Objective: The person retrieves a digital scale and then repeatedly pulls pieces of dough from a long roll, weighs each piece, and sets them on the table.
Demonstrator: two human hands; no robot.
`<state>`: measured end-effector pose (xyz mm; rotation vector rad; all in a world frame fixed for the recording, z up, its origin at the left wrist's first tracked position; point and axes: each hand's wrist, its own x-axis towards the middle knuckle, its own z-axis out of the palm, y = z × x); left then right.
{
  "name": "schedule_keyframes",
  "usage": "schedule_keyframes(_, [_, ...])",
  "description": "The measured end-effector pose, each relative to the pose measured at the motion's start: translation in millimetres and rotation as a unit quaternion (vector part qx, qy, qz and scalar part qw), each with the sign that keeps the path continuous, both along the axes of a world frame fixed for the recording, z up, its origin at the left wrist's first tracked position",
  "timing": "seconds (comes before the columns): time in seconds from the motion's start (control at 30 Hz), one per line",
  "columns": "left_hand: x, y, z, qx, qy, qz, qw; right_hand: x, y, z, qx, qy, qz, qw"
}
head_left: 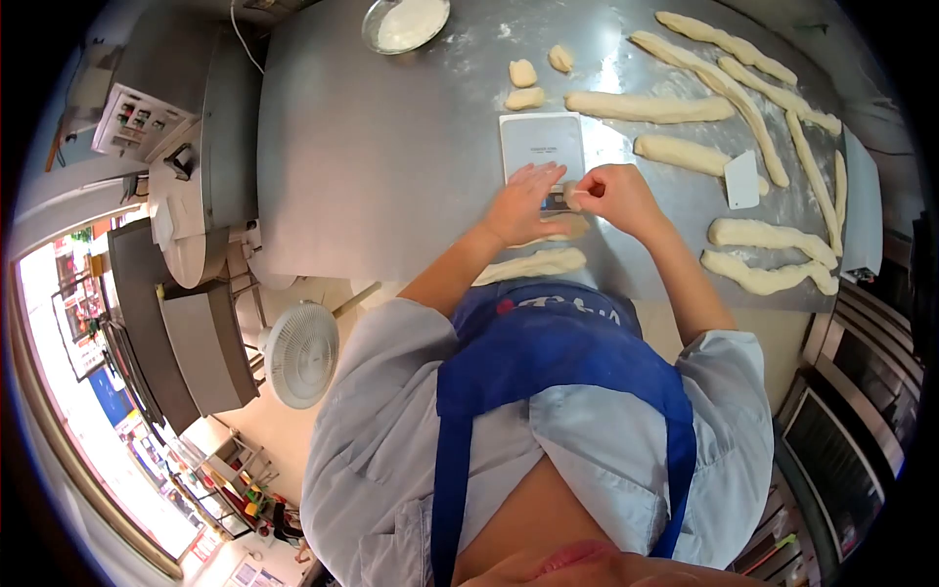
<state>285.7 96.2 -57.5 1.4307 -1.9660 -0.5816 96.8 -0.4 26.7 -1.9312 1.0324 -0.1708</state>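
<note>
A white kitchen scale (pixel 543 147) lies on the steel table in front of me. My left hand (pixel 528 203) is spread with its fingers apart over the near left part of the scale. At the scale's near right corner my right hand (pixel 616 196) pinches a small piece of dough (pixel 571 196). One dough strip (pixel 562 229) lies partly under my left hand, and another strip (pixel 533 265) is at the table's near edge. Beyond the scale are small dough pieces (pixel 523 73). To the right, a white scraper (pixel 741 181) rests against a dough roll (pixel 680 154).
A glass bowl of flour (pixel 406 23) stands at the table's far side. Several long dough strips (pixel 650 108) cover the right part of the steel table (pixel 342 147). On the floor at the left is a round white fan (pixel 301 354).
</note>
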Motion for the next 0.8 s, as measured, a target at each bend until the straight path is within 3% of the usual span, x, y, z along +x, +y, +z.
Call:
schedule_keyframes(0.1, [-24, -13, 19, -0.053, 0.059, 0.01, 0.997, 0, 8, -8, 0.026, -0.041, -0.004, 0.999])
schedule_keyframes(0.17, [-34, -19, 18, 0.065, 0.097, 0.027, 0.993, -1, 9, -14, 0.012, -0.065, -0.007, 0.998])
schedule_keyframes(0.2, [-29, -18, 17, 0.067, 0.096, 0.027, 0.993, -4, 8, -11, 0.013, -0.046, -0.034, 0.998])
schedule_keyframes(0.27, [-11, -22, 10, 0.069, -0.082, -0.086, 0.991, -7, 10, -11, 0.013, -0.027, -0.059, 0.998])
schedule_keyframes(0.3, [-6, -23, 2, 0.068, -0.082, -0.088, 0.99, -7, 14, -15, 0.02, -0.019, -0.04, 0.999])
schedule_keyframes(0.37, [-1, -24, -12, -0.011, -0.158, -0.187, 0.97, -8, 23, -25, 0.026, -0.01, -0.023, 0.999])
schedule_keyframes(0.4, [-3, -29, -9, -0.012, -0.157, -0.188, 0.969, -4, 28, -25, 0.098, -0.077, -0.041, 0.991])
schedule_keyframes(0.47, [-13, -39, -4, 0.029, -0.261, -0.052, 0.964, 4, 36, -21, 0.235, -0.188, -0.076, 0.951])
schedule_keyframes(0.5, [-14, -44, -10, 0.028, -0.26, -0.053, 0.964, 9, 37, -14, 0.233, -0.188, -0.076, 0.951])
schedule_keyframes(0.57, [-18, -52, -24, 0.034, -0.26, 0.146, 0.954, 12, 37, -6, 0.192, -0.205, -0.123, 0.952])
schedule_keyframes(0.6, [-20, -49, -13, 0.034, -0.258, 0.143, 0.955, 5, 31, -19, 0.15, -0.201, -0.145, 0.957])
schedule_keyframes(0.67, [-19, -36, 23, -0.189, -0.213, 0.12, 0.951, -15, 22, -46, 0.123, -0.223, -0.199, 0.946])
schedule_keyframes(0.7, [-18, -26, 25, -0.187, -0.21, 0.115, 0.953, -26, 19, -57, 0.097, -0.246, -0.249, 0.932])
schedule_keyframes(0.73, [-19, -11, 24, -0.097, -0.186, 0.027, 0.977, -36, 18, -65, 0.102, -0.241, -0.257, 0.93])
schedule_keyframes(0.77, [-24, 4, 21, -0.003, -0.158, -0.061, 0.986, -47, 19, -73, 0.111, -0.187, -0.285, 0.934])
schedule_keyframes(0.8, [-29, 18, 12, 0.002, -0.154, -0.066, 0.986, -57, 22, -78, 0.118, -0.133, -0.309, 0.934])
